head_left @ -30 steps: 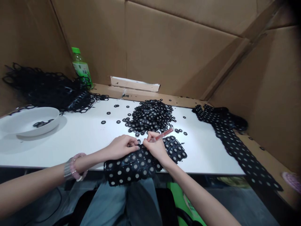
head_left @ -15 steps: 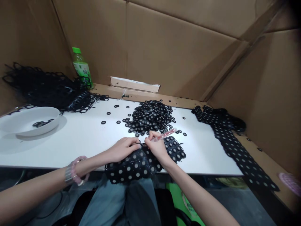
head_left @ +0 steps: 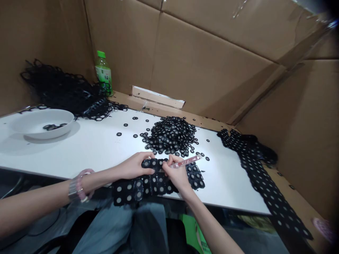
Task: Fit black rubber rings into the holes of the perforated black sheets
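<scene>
My left hand [head_left: 139, 165] pinches the left end of a black rubber sheet [head_left: 127, 192] dotted with pale discs, part of which hangs over the table's front edge. Fingers closed, my right hand [head_left: 177, 173] grips a pinkish-red pen-like stick [head_left: 186, 161] in a clear sleeve. Its working tip is hidden behind the fingers, close to the sheet. To the right of that hand, the sheet's far end [head_left: 195, 175] lies flat on the table. Just beyond both hands rises a heap of small black rings with pale centres [head_left: 172, 132].
A white bowl [head_left: 25, 123] holding a few black pieces stands at left. Behind it are tangled black rubber scraps [head_left: 66, 91] and a green-capped bottle [head_left: 103, 72]. A long dotted black strip [head_left: 261, 180] runs down the right side. Cardboard walls [head_left: 198, 60] enclose the white table [head_left: 92, 151].
My left hand has lifted and folded up an edge of the dotted sheet between thumb and fingers. My right hand keeps its grip on the stick. The camera view has tilted and shifted.
</scene>
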Demonstrator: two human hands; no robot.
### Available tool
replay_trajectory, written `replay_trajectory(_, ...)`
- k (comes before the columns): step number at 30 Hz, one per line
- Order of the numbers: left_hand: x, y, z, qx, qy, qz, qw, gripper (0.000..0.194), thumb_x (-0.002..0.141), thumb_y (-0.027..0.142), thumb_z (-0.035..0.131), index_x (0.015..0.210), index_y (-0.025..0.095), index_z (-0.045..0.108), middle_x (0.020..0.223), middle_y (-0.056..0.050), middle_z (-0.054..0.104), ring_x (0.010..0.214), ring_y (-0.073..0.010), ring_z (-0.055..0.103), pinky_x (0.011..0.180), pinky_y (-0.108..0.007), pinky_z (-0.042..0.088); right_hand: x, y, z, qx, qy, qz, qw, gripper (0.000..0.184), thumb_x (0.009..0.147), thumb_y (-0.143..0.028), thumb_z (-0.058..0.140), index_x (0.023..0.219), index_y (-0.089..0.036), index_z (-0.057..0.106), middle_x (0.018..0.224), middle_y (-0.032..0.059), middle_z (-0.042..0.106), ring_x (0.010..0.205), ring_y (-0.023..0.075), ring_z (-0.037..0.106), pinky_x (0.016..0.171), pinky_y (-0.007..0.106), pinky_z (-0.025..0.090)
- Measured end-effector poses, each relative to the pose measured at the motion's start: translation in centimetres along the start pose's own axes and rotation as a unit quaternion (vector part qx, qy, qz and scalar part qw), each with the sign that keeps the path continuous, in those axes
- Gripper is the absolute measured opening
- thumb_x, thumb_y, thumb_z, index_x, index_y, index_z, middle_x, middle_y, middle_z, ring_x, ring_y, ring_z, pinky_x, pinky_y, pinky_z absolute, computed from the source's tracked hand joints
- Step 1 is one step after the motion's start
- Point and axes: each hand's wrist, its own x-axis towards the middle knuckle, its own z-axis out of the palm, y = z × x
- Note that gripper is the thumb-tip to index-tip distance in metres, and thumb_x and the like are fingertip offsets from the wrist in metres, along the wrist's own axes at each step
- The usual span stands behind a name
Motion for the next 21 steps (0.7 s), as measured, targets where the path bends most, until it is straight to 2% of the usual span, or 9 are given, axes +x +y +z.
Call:
replay_trajectory(4, -0.17, -0.02, -0.06, -0.028, -0.002, 0.013, 1.0, 0.021, 0.074, 0.032, 0.057, 0.089, 0.018, 0.052, 0.091, -0.001, 0.06, 0.09, -0.0203, 0.057, 0.083, -0.029, 0.041, -0.01, -0.14, 0.2, 0.005, -0.029, 0.031, 0.999, 0.029, 0.069, -0.025, 0.056, 0.052, -0.022, 0.033, 0.039, -0.0067, 0.044, 0.033, 0.0089, 0.04, 0.036, 0.021, 0.027)
replay_trajectory(14, -0.24, -0.33, 0.19, -0.047, 0.016, 0.007, 0.999, 0.02, 0.074, 0.029, 0.057, 0.09, 0.018, 0.054, 0.096, -0.003, 0.062, 0.093, -0.0209, 0.057, 0.087, -0.031, 0.042, 0.11, -0.03, 0.28, -0.054, -0.04, 0.008, 0.998, 0.029, 0.071, -0.024, 0.055, 0.052, -0.022, 0.033, 0.041, -0.0073, 0.04, 0.035, 0.0094, 0.04, 0.039, 0.022, 0.029)
replay_trajectory(21, 0.1, -0.5, 0.57, -0.093, 0.025, -0.002, 0.995, 0.02, 0.069, 0.028, 0.059, 0.085, 0.017, 0.053, 0.088, -0.002, 0.06, 0.088, -0.0202, 0.056, 0.083, -0.03, 0.042, 0.16, 0.46, 0.8, -0.194, -0.026, -0.11, 0.975, 0.034, 0.072, -0.021, 0.051, 0.049, -0.021, 0.027, 0.043, -0.0067, 0.033, 0.042, 0.0093, 0.031, 0.047, 0.024, 0.026)
